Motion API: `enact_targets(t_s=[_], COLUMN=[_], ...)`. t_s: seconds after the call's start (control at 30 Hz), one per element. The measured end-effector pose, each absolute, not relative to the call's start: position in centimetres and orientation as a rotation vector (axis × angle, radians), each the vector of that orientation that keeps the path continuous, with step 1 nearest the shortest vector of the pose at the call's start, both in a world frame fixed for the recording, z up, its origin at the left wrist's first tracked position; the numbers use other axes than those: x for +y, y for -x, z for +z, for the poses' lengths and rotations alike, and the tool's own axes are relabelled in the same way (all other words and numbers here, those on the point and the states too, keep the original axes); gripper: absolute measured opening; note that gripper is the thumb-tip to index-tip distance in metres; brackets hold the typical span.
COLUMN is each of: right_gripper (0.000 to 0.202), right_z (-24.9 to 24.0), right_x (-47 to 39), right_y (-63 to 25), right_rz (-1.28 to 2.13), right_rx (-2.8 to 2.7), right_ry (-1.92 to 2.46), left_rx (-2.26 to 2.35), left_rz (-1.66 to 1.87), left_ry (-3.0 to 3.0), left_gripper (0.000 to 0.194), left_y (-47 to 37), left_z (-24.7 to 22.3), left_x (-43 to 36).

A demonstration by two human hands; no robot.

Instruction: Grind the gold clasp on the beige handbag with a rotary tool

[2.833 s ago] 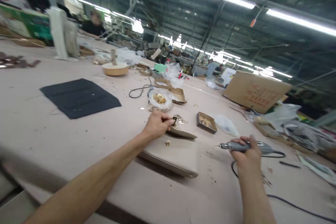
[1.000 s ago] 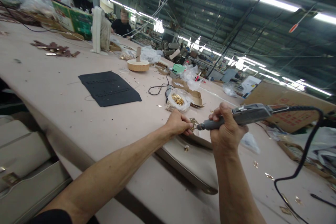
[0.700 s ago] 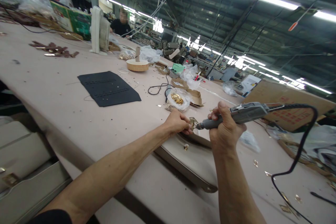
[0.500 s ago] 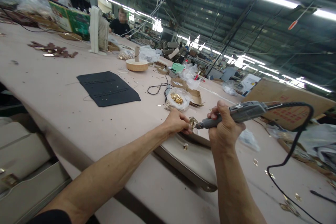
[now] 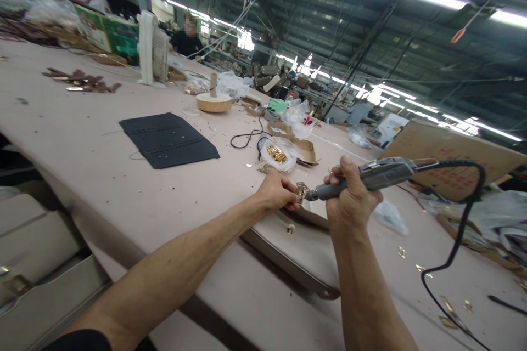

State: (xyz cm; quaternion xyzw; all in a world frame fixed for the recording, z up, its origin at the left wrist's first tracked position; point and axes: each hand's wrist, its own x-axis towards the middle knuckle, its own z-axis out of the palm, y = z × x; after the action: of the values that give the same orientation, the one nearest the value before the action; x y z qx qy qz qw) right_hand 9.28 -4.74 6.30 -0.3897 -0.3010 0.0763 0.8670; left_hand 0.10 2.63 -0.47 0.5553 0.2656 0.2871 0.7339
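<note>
A catch is sitting on the beige bag; by its flap, the left hand is pinching a gold fitting, seemingly not yet fastened, the right hand clasping a driver.

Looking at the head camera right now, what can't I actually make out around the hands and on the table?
In the head view:
- Gold fitting: partly covered by the left hand.
- Tip of the grey tool: too small to tell whether it touches the fitting.
- Beige bag: right end of its flap hidden behind the right hand and wrist.
- Carton: red print too blurred to read.
- Black cable: cut off by the bottom edge.
</note>
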Motion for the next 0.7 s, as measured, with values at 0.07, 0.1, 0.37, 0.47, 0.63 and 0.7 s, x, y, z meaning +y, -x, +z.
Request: enact_targets(t_s=[0.07,0.1,0.37,0.47,0.63,0.7], right_gripper=[0.04,0.039,0.033,0.033,0.029,0.028], right_z=[6.35,6.36,6.11,6.04,6.18,6.2], right_x=[-4.75,-4.75,-4.72,-4.76,-4.94,-5.01], right_y=[-9.23,-9.21,-9.39,-9.37,-9.15,-9.16], right_rz=[0.163,0.163,0.154,0.159,0.133,0.137], right_rx=[-0.627,-0.626,-0.66,-0.679,-0.716,-0.725], right_ry=[0.811,0.806,0.783,0.773,0.763,0.757], left_rx=[0.588,0.587,0.583,0.611,0.629,0.628], left_rz=[0.633,0.637,0.64,0.636,0.643,0.645], left_ry=[-1.219,-1.218,-1.17,-1.14,-1.105,-1.093], left_gripper=[0.021,0.021,0.019,0.018,0.018,0.018], left_y=[-0.14,-0.15,-0.05,0.06,0.17,0.15], left_z=[-0.52,-0.56,-0.44,-0.21,0.01,0.04], left_x=[2.68,2.73,2.89,2.83,2.82,2.83])
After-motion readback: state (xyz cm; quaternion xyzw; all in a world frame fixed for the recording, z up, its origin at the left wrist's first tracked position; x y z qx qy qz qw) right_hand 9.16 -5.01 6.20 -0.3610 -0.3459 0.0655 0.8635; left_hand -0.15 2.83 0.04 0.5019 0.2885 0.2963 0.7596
